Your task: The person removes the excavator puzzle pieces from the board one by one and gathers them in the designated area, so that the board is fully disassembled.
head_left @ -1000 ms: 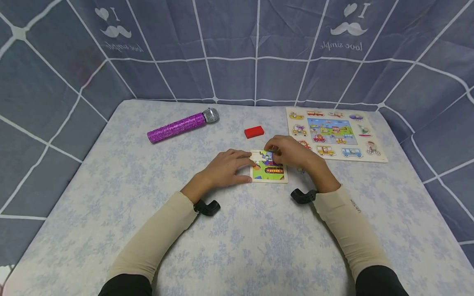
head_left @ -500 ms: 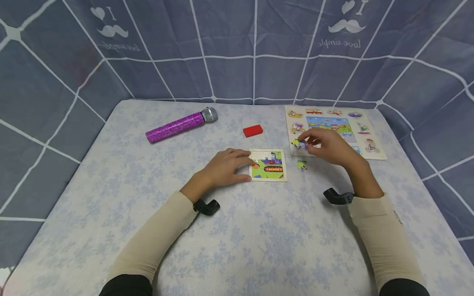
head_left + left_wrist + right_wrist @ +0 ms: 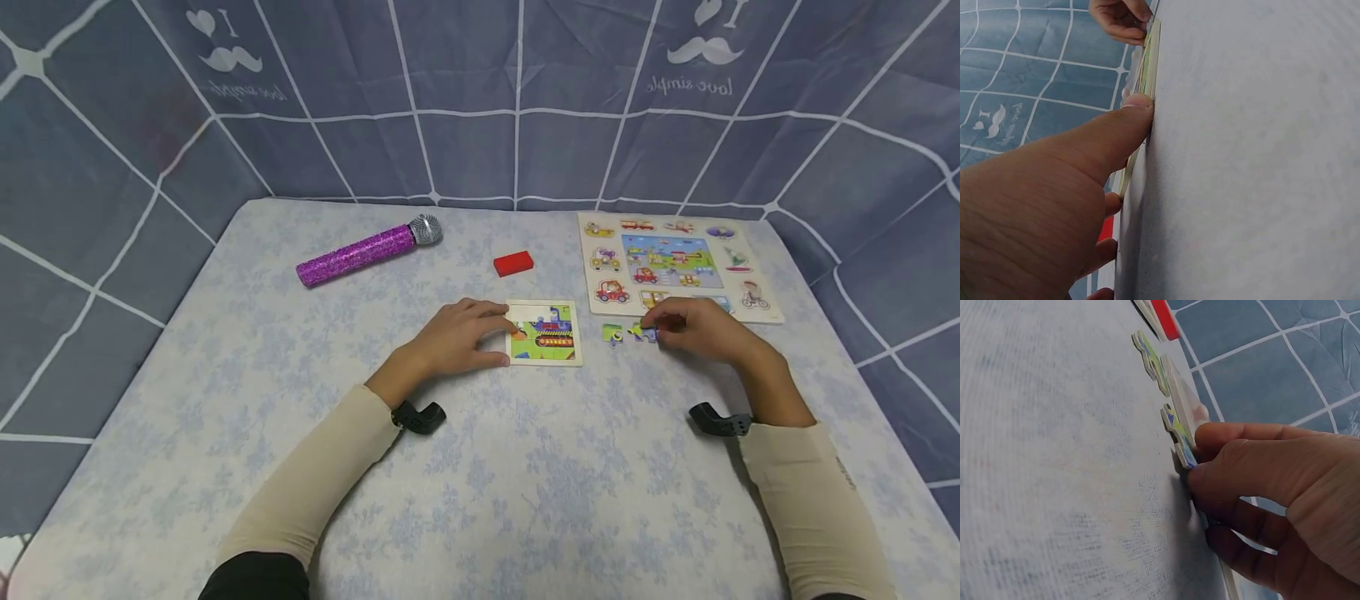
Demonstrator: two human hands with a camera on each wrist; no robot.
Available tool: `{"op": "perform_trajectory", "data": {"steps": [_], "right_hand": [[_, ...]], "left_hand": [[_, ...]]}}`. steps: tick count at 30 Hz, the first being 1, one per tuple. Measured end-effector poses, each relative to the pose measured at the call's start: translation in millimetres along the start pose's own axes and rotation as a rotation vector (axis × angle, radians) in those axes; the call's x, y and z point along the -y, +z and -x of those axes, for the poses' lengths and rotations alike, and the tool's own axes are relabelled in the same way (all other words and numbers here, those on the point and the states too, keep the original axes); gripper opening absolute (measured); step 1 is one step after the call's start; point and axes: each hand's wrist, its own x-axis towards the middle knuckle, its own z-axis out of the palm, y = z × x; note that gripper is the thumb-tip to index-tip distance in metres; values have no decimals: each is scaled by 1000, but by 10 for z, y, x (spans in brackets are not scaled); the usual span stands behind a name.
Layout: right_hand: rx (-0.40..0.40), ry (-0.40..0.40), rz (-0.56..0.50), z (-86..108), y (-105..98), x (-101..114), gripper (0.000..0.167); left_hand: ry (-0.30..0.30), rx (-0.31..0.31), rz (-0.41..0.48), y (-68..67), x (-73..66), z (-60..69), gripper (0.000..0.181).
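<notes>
A small framed puzzle [image 3: 543,334] lies flat on the table, its upper left part showing bare wood. The left hand [image 3: 459,337] rests at its left edge, fingers spread; in the left wrist view the thumb of the left hand [image 3: 1054,187] touches the frame's side. Right of the puzzle, the right hand [image 3: 701,331] pinches a green and blue puzzle piece [image 3: 642,332] between thumb and finger, low at the table. The right wrist view shows that piece [image 3: 1179,437] at the fingertips of the right hand [image 3: 1260,487]. Another green piece [image 3: 612,334] lies loose beside the frame.
A larger vehicle picture board [image 3: 675,258] lies at the back right, just behind the right hand. A red block [image 3: 513,264] is behind the small puzzle. A purple glittery microphone [image 3: 367,252] lies at the back left.
The right hand has moved from the small puzzle to the right, then down off the large board's front edge, carrying the pinched piece. The left hand has stayed in place.
</notes>
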Motion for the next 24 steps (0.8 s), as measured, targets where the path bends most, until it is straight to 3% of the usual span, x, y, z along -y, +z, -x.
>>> {"op": "perform_trajectory", "data": {"steps": [12, 24], "right_hand": [[6, -57, 65, -43, 13, 25, 29], [39, 10, 28, -23, 19, 67, 28]], "left_hand": [[1, -6, 9, -5, 17, 0, 48], [12, -11, 19, 10, 11, -3, 49]]}}
